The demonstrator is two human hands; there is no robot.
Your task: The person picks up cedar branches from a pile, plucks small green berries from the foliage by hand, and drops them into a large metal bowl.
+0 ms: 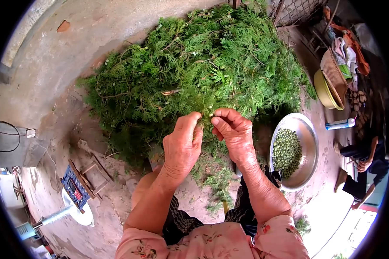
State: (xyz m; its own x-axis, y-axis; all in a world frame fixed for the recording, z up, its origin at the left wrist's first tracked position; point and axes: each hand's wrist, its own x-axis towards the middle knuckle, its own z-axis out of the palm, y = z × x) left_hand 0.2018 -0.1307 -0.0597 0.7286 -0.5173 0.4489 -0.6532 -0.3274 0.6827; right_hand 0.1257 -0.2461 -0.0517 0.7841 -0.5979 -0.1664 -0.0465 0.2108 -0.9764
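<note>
A thin green conifer sprig (206,105) rises between my hands, its lower end pinched in the closed fingers of my left hand (182,144). Close beside it, my right hand (235,136) is closed, thumb against forefinger at the sprig's base; what lies in that pinch is too small to make out. Beyond both hands spreads a big heap of cut evergreen branches (229,60), with small pale cones on some twigs. To the right of my right forearm stands a wide metal basin (307,166), partly filled with small round green cones (287,151).
A small wooden stool (75,183) and a white standing fan (80,211) are at the left. A yellow basin (323,90) with a woven basket (334,75) stands at the far right, near a blue-and-white cylinder (340,124). Another person (367,168) sits at the right edge.
</note>
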